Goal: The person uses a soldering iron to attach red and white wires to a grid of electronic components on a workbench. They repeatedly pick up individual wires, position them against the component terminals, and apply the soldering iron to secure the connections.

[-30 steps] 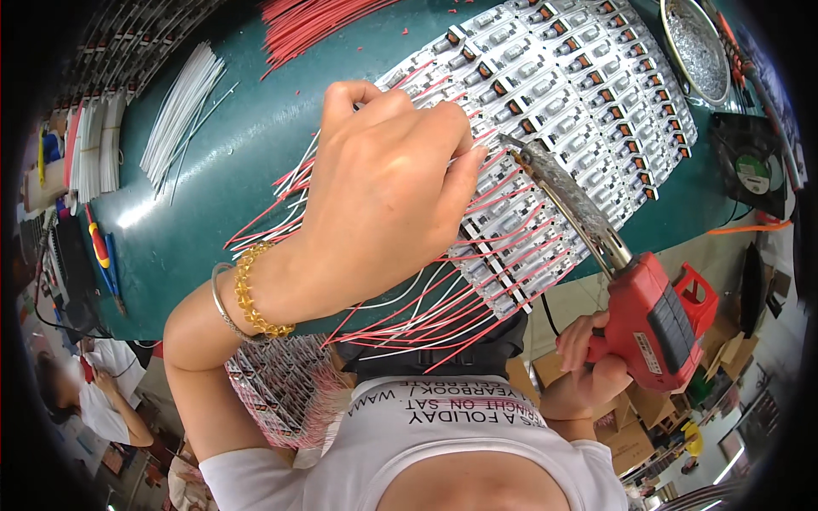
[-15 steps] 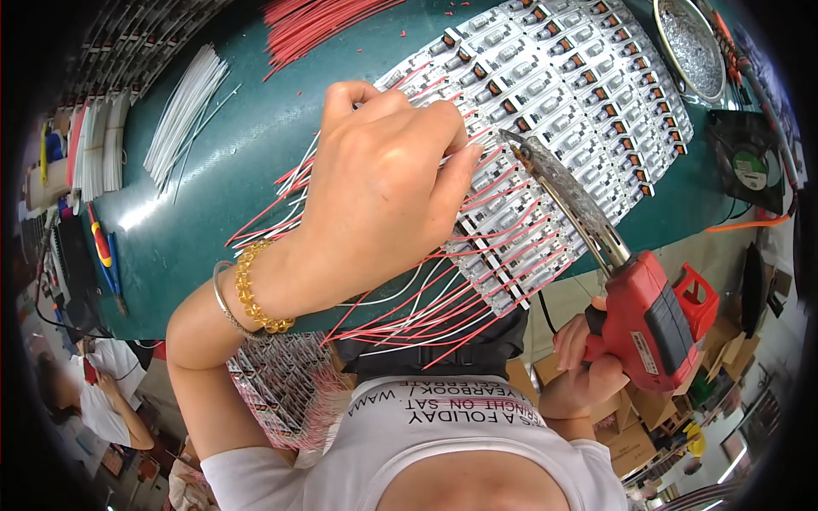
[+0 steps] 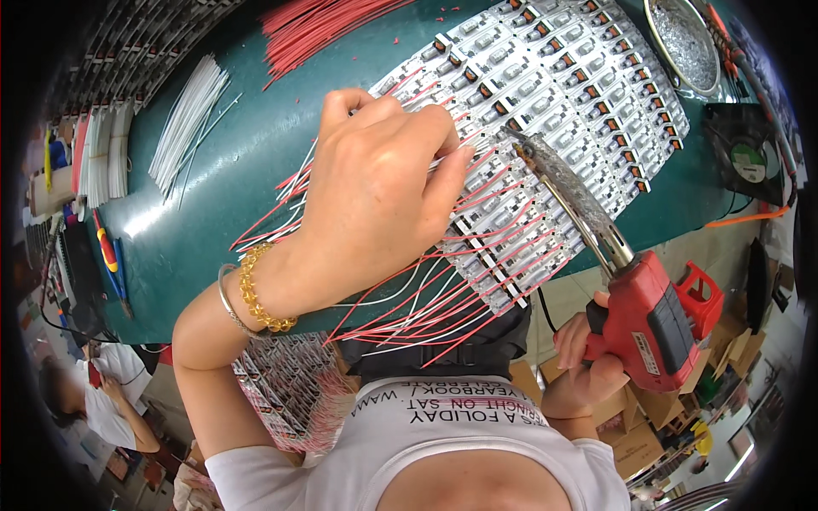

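Note:
My left hand [image 3: 379,187] hovers over the panel of small circuit boards [image 3: 554,94], its fingers curled and pressed together. Its fingertips are hidden, so what they pinch does not show. Red and white wires [image 3: 434,307] fan out from the boards beneath it toward me. In my right hand [image 3: 590,366] is a red soldering gun [image 3: 654,328], a finger at its trigger. Its long, crusted metal tip points up and left, ending just right of my left fingertips, over the boards. Whether the tip touches a board I cannot tell.
On the green table [image 3: 247,162] lie a bundle of white wires [image 3: 189,119] and a pile of red wires [image 3: 315,34]. A round metal bowl [image 3: 684,47] and a small black fan [image 3: 745,157] stand at the right. Pliers [image 3: 111,260] rest at the left.
The view has shifted slightly. My left hand stays over the boards with its fingers closed, and the soldering gun is still in my right hand, its tip nearly in the same place.

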Demonstrator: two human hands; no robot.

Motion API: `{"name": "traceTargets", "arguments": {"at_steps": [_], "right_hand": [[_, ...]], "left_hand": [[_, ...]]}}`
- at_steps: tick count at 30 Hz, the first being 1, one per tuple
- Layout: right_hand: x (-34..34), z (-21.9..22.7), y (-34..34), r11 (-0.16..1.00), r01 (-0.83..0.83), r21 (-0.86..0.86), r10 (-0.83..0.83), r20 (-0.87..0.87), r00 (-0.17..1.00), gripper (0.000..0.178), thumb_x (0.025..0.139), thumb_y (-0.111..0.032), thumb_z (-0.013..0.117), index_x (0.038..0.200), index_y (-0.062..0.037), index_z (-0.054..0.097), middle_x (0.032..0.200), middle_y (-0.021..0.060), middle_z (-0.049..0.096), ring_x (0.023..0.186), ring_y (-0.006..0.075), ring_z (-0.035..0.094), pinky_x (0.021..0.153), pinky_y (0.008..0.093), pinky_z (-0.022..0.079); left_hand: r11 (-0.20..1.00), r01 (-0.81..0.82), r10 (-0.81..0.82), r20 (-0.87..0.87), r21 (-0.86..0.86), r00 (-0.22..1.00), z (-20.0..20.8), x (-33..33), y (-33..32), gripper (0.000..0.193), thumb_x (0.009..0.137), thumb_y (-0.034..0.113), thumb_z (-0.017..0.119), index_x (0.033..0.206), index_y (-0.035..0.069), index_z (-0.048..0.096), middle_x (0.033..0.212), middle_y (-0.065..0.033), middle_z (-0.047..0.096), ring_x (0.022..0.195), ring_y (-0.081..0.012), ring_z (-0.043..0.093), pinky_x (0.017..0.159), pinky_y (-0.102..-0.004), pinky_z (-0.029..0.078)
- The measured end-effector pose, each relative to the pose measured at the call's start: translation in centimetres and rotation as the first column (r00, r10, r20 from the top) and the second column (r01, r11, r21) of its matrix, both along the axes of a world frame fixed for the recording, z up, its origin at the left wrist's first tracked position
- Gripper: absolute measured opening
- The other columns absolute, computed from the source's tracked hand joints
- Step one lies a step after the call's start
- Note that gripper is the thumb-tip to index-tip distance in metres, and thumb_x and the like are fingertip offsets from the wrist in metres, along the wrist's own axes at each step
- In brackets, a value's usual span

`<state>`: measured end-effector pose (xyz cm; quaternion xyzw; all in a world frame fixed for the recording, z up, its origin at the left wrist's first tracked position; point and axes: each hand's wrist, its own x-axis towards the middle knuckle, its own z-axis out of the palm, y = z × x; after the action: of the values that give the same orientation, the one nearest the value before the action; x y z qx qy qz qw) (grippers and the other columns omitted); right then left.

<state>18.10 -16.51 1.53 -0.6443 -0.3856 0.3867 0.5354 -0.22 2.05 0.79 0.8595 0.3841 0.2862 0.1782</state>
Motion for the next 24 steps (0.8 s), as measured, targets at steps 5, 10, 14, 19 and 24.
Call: {"name": "traceTargets", "arguments": {"at_steps": [5,10,14,19,24], "right_hand": [[-0.2,0.0,0.1,0.997,0.056,0.058,-0.052,-0.064,0.997,0.088,0.078,-0.066,0.052,0.121,0.0100,0.039,0.045,-0.0021,0.042,0.036,0.0095,0.040,0.042,0.0226,0.036],[0.7,-0.4,-1.1,0.997,0.051,0.050,-0.046,-0.092,0.995,0.090,0.077,-0.067,0.052,0.121,0.0100,0.039,0.044,-0.0023,0.042,0.036,0.0095,0.040,0.041,0.0223,0.036],[1.0,-0.6,-1.5,0.997,0.055,0.052,-0.050,-0.077,0.996,0.090,0.077,-0.067,0.053,0.121,0.0102,0.040,0.045,-0.0020,0.042,0.036,0.0096,0.040,0.041,0.0221,0.036],[1.0,-0.1,-1.6,1.000,0.001,-0.021,-0.003,-0.101,0.995,0.085,0.077,-0.065,0.054,0.117,0.0094,0.043,0.045,-0.0015,0.042,0.036,0.0101,0.041,0.040,0.0223,0.036],[0.8,-0.4,-1.6,1.000,-0.011,-0.023,0.011,-0.016,1.000,0.080,0.079,-0.062,0.054,0.113,0.0093,0.044,0.046,-0.0008,0.042,0.036,0.0107,0.041,0.040,0.0232,0.036]], "left_hand": [[0.973,0.014,0.011,0.106,-0.230,0.994,1.1,-0.1,0.1,0.008,0.074,0.008,0.070,0.079,0.004,0.065,0.059,-0.0030,0.059,0.057,-0.0146,0.054,0.078,-0.0302,0.036],[0.970,0.088,-0.069,0.091,-0.228,0.993,1.0,-0.2,-0.3,0.007,0.074,0.008,0.070,0.077,0.004,0.065,0.061,-0.0048,0.061,0.055,-0.0155,0.053,0.077,-0.0303,0.036],[0.998,0.028,-0.027,0.019,-0.052,0.999,0.2,0.9,-0.9,0.011,0.074,0.006,0.069,0.069,0.006,0.059,0.059,-0.0038,0.059,0.053,-0.0191,0.050,0.072,-0.0323,0.036],[0.999,0.037,-0.037,0.001,-0.006,0.999,0.1,0.9,-0.8,0.011,0.074,0.007,0.069,0.070,0.006,0.058,0.059,-0.0031,0.058,0.054,-0.0188,0.050,0.072,-0.0326,0.036],[0.999,0.047,-0.047,-0.004,-0.019,0.999,-0.1,0.8,-0.7,0.011,0.074,0.007,0.068,0.070,0.006,0.059,0.059,-0.0035,0.057,0.054,-0.0193,0.051,0.071,-0.0328,0.037]]}}
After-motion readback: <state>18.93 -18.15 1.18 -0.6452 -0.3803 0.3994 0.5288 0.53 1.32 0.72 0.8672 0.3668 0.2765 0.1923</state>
